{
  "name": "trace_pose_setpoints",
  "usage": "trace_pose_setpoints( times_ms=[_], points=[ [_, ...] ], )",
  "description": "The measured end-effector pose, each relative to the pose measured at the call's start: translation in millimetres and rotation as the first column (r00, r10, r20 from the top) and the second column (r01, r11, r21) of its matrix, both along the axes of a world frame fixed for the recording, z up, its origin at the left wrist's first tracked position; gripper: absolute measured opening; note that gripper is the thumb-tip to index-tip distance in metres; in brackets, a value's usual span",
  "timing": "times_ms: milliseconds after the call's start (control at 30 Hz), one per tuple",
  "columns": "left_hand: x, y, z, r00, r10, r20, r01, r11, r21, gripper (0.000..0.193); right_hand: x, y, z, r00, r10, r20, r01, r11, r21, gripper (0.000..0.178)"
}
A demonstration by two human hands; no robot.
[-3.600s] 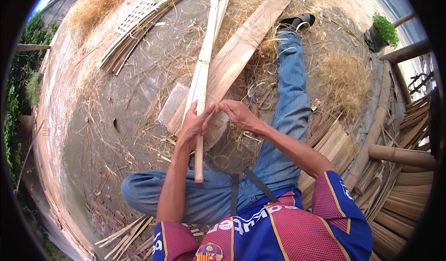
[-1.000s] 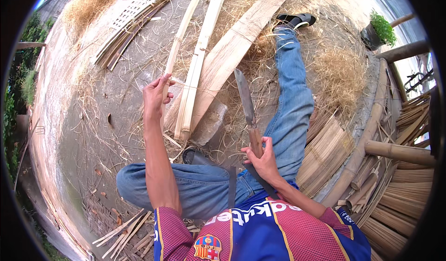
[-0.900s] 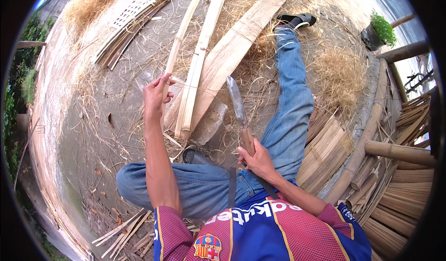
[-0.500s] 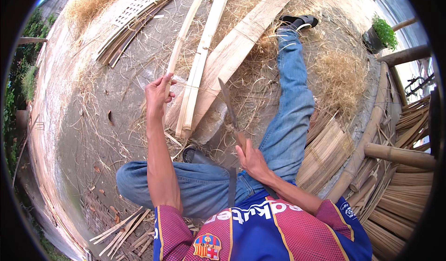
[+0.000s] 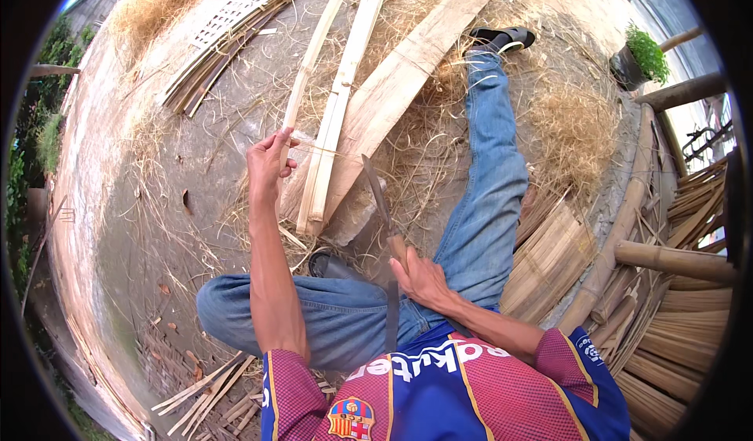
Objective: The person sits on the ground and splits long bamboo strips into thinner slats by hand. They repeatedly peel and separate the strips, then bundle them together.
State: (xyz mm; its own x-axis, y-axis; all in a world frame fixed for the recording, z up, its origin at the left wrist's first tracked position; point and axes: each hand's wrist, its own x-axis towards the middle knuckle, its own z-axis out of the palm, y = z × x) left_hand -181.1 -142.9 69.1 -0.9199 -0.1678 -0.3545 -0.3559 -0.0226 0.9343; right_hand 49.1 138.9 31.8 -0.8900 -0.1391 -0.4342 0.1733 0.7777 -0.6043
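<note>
Near edge: red-and-blue shirt with yellow lines (image 5: 439, 390). Near left, on the ground: loose pile of thin, pale split sticks (image 5: 210, 394). Beyond: blue denim trousers (image 5: 488, 151), left leg bent across, right leg stretched toward the far side.

Hands: apart, each closed on a separate item. Right hand (image 5: 423, 280), nearer, at centre: wrapped round the brown wooden handle of a long grey metal knife (image 5: 380, 198), blade slanting far and left, tip beside a broad board. Left hand (image 5: 269, 158), farther and to the left: raised, fingers clamped on a long, narrow, pale wooden strip (image 5: 307, 68) running away to the far edge. Thin, straw-coloured strand (image 5: 328, 152) stretching right from the fingers toward the knife tip.

Between the hands: rough grey stone block (image 5: 353, 215) under the near part of a broad, flat, light-brown wooden board (image 5: 404, 76); long, pale, split wooden piece (image 5: 342, 96) along the board's left side, near end overlapping it. Right: stacked flat brown slats (image 5: 549, 260). Farther right: tangled heap of tan shavings (image 5: 572, 135). Far left: curved bundle of dark and pale strips (image 5: 227, 52). Far right: green plant in a dark pot (image 5: 645, 58).
</note>
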Motion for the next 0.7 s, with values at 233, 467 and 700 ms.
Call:
trace_pose_setpoints(
  times_ms=[233, 467, 700],
  points=[
    [-1.0, -1.8, 0.8, 1.0, 0.003, 0.005, -0.003, 1.0, -0.001, 0.034, -7.0, 0.0, 10.2, 0.986, -0.161, -0.044, 0.155, 0.98, -0.128, 0.045],
    [0.3, 0.9, 6.1, 1.0, 0.005, 0.015, -0.005, 1.0, -0.025, 0.035, -6.3, 1.4, 2.9, 0.994, 0.02, 0.109, -0.021, 1.0, 0.005, 0.046],
    [2.1, 2.9, 6.8, 0.992, -0.111, 0.06, 0.11, 0.994, 0.007, 0.038, -34.4, 12.1, -2.0, 0.938, -0.202, -0.281, 0.157, 0.972, -0.176, 0.038]
  ],
)
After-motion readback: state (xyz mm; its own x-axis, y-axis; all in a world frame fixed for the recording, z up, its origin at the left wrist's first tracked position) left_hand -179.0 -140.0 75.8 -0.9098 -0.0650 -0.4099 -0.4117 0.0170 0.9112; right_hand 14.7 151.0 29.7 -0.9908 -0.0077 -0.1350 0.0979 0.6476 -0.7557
